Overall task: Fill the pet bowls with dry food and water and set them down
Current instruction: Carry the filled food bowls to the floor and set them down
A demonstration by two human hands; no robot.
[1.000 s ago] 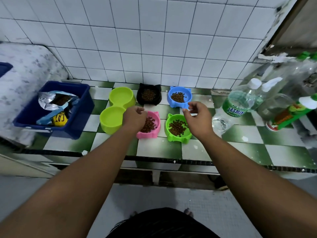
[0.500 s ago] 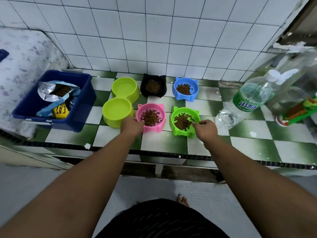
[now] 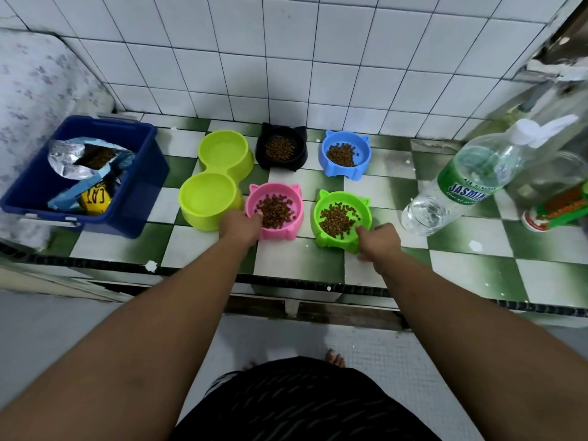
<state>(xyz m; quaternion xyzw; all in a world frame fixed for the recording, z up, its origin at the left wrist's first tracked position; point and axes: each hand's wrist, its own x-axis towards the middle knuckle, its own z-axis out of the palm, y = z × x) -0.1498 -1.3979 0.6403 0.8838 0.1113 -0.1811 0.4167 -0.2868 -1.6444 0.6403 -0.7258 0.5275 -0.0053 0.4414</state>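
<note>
Four cat-eared bowls with brown kibble stand on the green-and-white tiled counter (image 3: 477, 268): black (image 3: 299, 154) and blue (image 3: 362, 154) at the back, pink (image 3: 294, 206) and green (image 3: 362, 213) in front. My left hand (image 3: 240, 226) grips the pink bowl's near-left rim, thumb over the edge. My right hand (image 3: 378, 241) grips the green bowl's near-right rim. A lime double bowl (image 3: 216, 176) holding clear water sits to the left.
A dark blue bin (image 3: 133, 173) at the left holds an open silver food bag (image 3: 79, 157). A clear water bottle (image 3: 461, 183) with a green label lies tilted at the right, beside other bottles (image 3: 560, 198). White tiled wall behind; the counter edge runs below my hands.
Both hands came down and back from above the bowls to the near rims of the pink and green bowls and took hold of them. The view has tilted downward.
</note>
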